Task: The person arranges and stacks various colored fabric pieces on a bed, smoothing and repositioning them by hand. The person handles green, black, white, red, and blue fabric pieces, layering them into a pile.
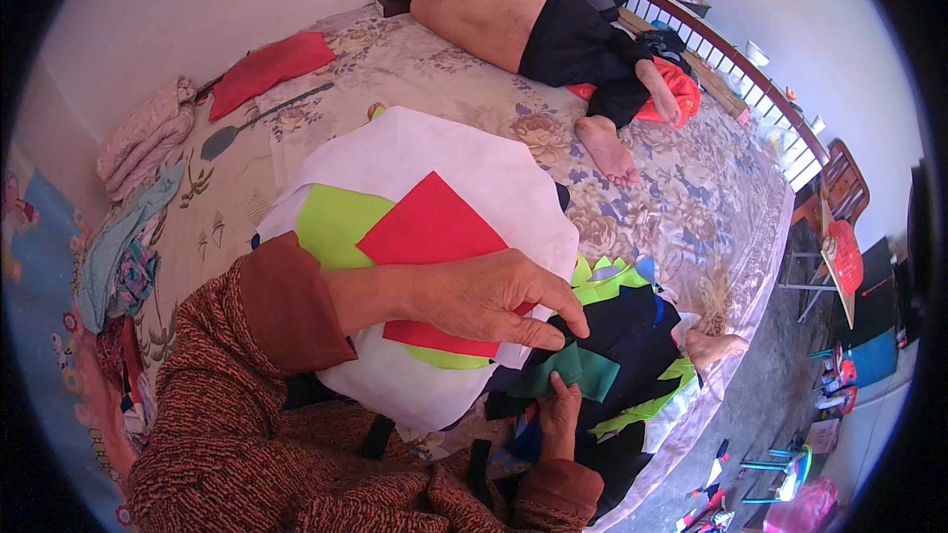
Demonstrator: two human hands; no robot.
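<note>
A dark green piece of cloth (590, 372) is between my hands, over a pile of black cloth pieces (632, 338). My left hand (484, 298) reaches across from the left, thumb and forefinger pinched at the green cloth's upper edge; its other fingers are mostly hidden. From below, my right hand (560, 419) grips the lower edge with the thumb on top. Beneath my left wrist, a red cloth piece (434, 222) overlaps a lime-green piece (341, 227). Both lie on a large white cloth sheet (494, 163).
Lime zigzag-edged cloth strips (647, 405) lie among the black pieces. A person (494, 15) lies on the far side of the patterned bed (395, 79). A fly swatter (262, 120), red cushion (272, 72) and folded blanket (148, 138) are at left. Right of the bed stand chairs (839, 257).
</note>
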